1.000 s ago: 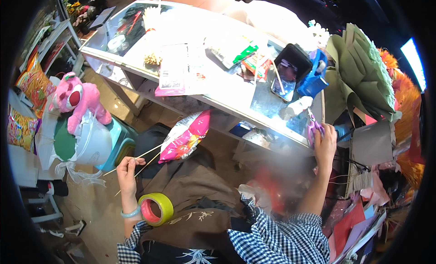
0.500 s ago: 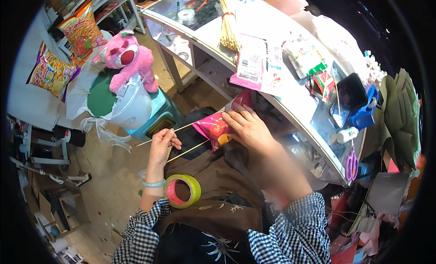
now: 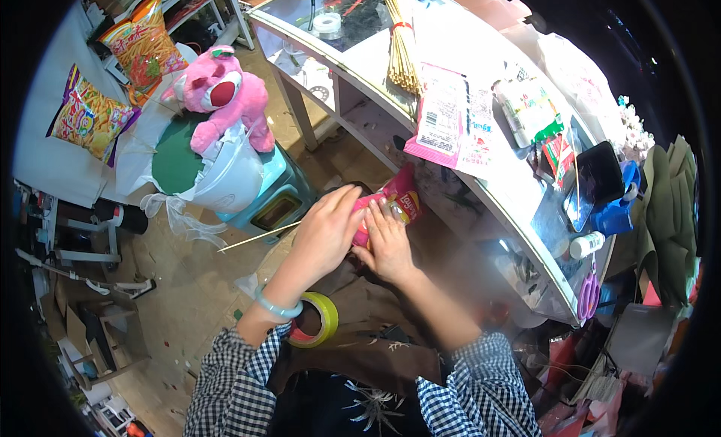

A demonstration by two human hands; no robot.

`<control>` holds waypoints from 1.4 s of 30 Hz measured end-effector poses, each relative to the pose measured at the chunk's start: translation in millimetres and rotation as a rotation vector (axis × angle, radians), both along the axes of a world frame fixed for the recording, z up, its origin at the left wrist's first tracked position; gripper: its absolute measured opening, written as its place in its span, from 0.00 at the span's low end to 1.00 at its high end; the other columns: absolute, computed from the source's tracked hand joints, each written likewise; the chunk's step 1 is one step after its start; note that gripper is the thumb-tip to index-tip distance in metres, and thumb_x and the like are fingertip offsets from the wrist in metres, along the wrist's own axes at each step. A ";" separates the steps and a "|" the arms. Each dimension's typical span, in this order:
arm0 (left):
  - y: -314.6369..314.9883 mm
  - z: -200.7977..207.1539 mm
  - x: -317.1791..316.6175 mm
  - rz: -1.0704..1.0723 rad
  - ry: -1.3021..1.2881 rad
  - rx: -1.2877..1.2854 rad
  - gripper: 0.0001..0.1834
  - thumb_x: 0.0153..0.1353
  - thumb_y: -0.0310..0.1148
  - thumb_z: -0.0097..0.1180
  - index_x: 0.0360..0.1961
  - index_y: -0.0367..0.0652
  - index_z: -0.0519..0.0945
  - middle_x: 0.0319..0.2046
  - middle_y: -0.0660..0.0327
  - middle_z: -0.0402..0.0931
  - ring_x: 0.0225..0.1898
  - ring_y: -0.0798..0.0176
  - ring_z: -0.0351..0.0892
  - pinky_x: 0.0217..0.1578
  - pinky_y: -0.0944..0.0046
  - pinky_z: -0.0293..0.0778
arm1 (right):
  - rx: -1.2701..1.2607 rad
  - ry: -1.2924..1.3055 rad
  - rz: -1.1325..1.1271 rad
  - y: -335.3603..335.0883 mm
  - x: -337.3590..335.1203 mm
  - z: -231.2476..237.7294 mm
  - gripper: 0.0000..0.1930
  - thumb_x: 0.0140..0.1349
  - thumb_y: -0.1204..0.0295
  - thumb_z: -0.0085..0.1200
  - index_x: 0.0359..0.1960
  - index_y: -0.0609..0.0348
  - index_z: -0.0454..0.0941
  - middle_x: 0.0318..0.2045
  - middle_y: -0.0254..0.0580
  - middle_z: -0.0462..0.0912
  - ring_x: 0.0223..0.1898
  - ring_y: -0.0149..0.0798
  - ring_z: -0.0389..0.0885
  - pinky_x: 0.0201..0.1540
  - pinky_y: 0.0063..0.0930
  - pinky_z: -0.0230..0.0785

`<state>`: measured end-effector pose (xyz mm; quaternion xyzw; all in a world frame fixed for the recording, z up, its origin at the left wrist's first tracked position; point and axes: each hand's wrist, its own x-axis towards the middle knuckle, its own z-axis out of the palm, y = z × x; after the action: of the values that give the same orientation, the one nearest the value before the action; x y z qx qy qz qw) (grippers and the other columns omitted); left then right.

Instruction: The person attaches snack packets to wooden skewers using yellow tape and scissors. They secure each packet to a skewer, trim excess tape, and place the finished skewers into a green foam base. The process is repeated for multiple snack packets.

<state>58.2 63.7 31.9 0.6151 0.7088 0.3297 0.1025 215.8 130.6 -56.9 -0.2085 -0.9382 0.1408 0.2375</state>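
Observation:
A pink snack bag [image 3: 406,190] lies over my lap in front of me, its lower part covered by my hands. My left hand [image 3: 329,228] presses on the bag's near left side, fingers close together. Gripping the bag from the right is my right hand [image 3: 388,243], with its fingers laid across the front and the thumb lower down. One thin wooden stick [image 3: 259,236] sticks out to the left from beneath my left hand; its other end is hidden. Beside my left wrist, a yellow-green roll of tape [image 3: 327,321] rests on the brown cloth on my lap.
A glass-topped table [image 3: 481,204] bears a bundle of sticks [image 3: 403,46], another pink packet [image 3: 439,121], a phone [image 3: 597,183] and purple scissors [image 3: 589,293]. At left, a pink plush bear [image 3: 233,99] sits in a white bucket [image 3: 233,183] with snack bags [image 3: 90,114] on sticks.
My left hand has moved right, from the sticks onto the pink bag, and now lies next to my right hand. The second stick is no longer visible. The view has shifted slightly.

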 end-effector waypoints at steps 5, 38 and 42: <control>58.3 -32.5 12.1 -0.139 0.018 -0.381 0.33 0.54 0.49 0.59 0.49 0.28 0.70 0.43 0.45 0.76 0.47 0.46 0.76 0.49 0.53 0.71 | -0.067 -0.035 0.026 -23.8 -12.0 -6.5 0.37 0.50 0.55 0.61 0.54 0.72 0.65 0.52 0.62 0.68 0.57 0.59 0.65 0.60 0.51 0.55; 10.1 -24.9 6.7 -0.333 -0.172 -0.417 0.23 0.66 0.46 0.43 0.52 0.40 0.74 0.44 0.48 0.78 0.43 0.45 0.77 0.41 0.52 0.73 | -1.566 0.807 -0.547 64.2 15.4 27.2 0.10 0.63 0.69 0.54 0.32 0.65 0.79 0.28 0.46 0.83 0.26 0.38 0.82 0.33 0.29 0.75; 7.1 -25.4 9.1 -0.293 -0.136 -0.379 0.20 0.66 0.45 0.45 0.47 0.41 0.78 0.39 0.50 0.80 0.39 0.47 0.79 0.38 0.53 0.74 | -1.625 0.719 -0.621 65.4 12.4 27.0 0.12 0.64 0.69 0.51 0.41 0.68 0.75 0.30 0.50 0.82 0.27 0.41 0.82 0.34 0.32 0.75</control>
<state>67.3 70.8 6.6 0.6573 0.6529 0.2130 0.3104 228.2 196.0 -29.9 -0.4952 -0.3254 0.7385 0.3216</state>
